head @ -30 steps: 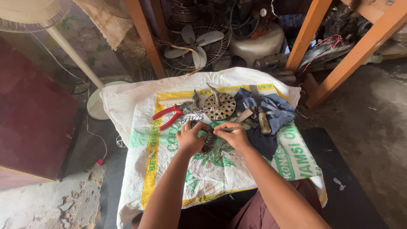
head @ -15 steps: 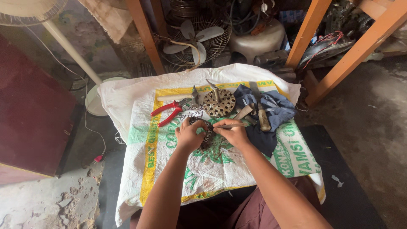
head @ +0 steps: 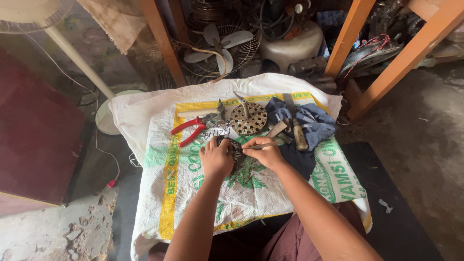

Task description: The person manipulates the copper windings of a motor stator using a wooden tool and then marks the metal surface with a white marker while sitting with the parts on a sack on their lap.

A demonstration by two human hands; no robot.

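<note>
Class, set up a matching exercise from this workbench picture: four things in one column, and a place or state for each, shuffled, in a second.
1. pliers
2. round slotted rotor
3. ring-shaped stator
4. blue cloth

a. under the wooden-handled tools, right of the rotor
b. held between both hands
c. red handles, lying left of the rotor
d. shaft pointing up, beyond the hands

Pairs: 1-c, 2-d, 3-b, 4-a
</note>
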